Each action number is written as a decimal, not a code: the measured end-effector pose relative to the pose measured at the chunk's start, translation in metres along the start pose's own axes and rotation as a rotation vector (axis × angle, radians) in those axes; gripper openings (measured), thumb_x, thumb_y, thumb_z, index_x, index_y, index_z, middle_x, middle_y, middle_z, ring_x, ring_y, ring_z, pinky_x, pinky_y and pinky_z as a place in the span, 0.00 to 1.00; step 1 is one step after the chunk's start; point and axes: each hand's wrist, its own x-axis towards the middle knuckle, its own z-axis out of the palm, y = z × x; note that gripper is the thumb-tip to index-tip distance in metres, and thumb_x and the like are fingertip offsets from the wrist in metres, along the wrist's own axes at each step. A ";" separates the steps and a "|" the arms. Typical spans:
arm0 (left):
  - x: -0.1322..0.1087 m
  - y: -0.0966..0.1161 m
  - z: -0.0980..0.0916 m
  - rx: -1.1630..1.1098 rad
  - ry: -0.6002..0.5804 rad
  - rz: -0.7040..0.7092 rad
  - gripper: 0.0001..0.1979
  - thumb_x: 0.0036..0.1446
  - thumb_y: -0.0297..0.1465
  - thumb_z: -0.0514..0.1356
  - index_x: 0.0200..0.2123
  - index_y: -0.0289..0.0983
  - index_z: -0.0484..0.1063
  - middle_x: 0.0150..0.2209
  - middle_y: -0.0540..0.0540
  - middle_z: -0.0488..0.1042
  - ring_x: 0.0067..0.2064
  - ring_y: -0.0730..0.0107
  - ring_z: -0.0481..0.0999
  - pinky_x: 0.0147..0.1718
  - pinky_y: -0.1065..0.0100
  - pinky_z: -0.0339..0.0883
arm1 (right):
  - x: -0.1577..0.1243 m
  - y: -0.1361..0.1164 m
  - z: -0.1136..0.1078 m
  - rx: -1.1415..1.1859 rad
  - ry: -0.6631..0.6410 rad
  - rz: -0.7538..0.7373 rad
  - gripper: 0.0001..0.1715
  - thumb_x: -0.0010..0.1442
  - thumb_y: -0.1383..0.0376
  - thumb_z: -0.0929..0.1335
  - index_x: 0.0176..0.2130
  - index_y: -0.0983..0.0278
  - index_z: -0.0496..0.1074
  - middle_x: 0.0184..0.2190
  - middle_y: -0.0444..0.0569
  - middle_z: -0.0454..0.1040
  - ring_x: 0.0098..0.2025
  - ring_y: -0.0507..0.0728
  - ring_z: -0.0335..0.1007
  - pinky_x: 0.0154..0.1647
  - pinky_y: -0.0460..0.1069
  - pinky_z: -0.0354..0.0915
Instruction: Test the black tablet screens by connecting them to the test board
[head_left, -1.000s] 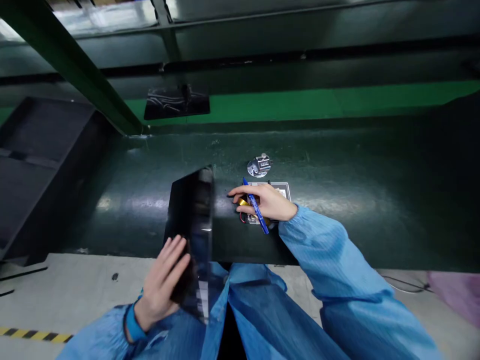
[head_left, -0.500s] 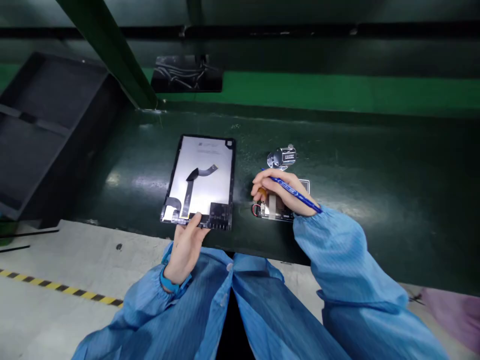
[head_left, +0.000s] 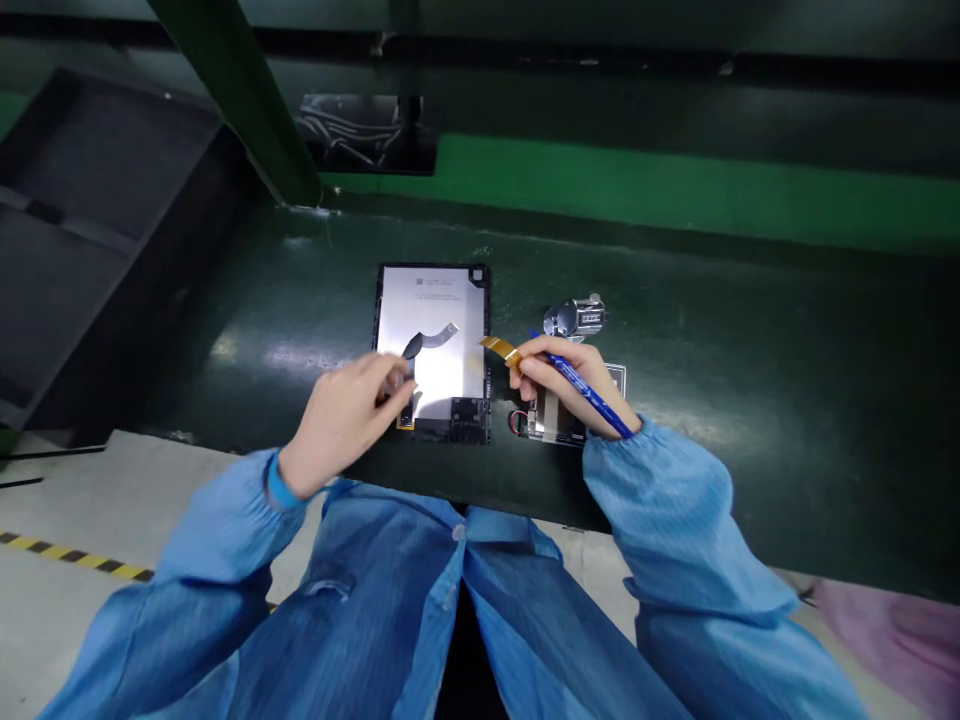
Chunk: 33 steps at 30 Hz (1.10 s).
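Note:
A tablet screen panel (head_left: pixel 435 300) lies with its silvery back up on the dark green bench. A dark ribbon cable (head_left: pixel 437 338) curves over that back. My left hand (head_left: pixel 341 415) hovers at the panel's left side, thumb and forefinger apart near the cable. Between the thumb and fingers of my right hand (head_left: pixel 562 375) is an orange flex cable (head_left: pixel 499 348), its free end pointing left toward the panel. A blue pen-shaped tool with white print (head_left: pixel 589 390) also lies across this hand. Under it, partly hidden, is an opened device (head_left: pixel 551 415) with tape and red wires.
A shiny metal object (head_left: pixel 576 317) stands behind my right hand. To the left is a large dark compartmented box (head_left: pixel 97 150). A green post (head_left: pixel 247 110) rises from the bench's back edge, near a bundle of cables (head_left: pixel 352 130).
My left hand has left the panel's lower edge and moved up over its left side. The panel has shifted right and straightened. The orange flex cable now extends from my right fingers.

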 end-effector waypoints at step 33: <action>0.078 -0.017 0.002 -1.086 -0.573 -0.124 0.09 0.54 0.36 0.67 0.31 0.35 0.80 0.23 0.50 0.72 0.22 0.81 0.64 0.21 0.77 0.57 | 0.022 0.006 0.052 -0.324 0.229 -0.092 0.19 0.62 0.51 0.70 0.35 0.65 0.75 0.22 0.42 0.68 0.25 0.49 0.61 0.28 0.45 0.58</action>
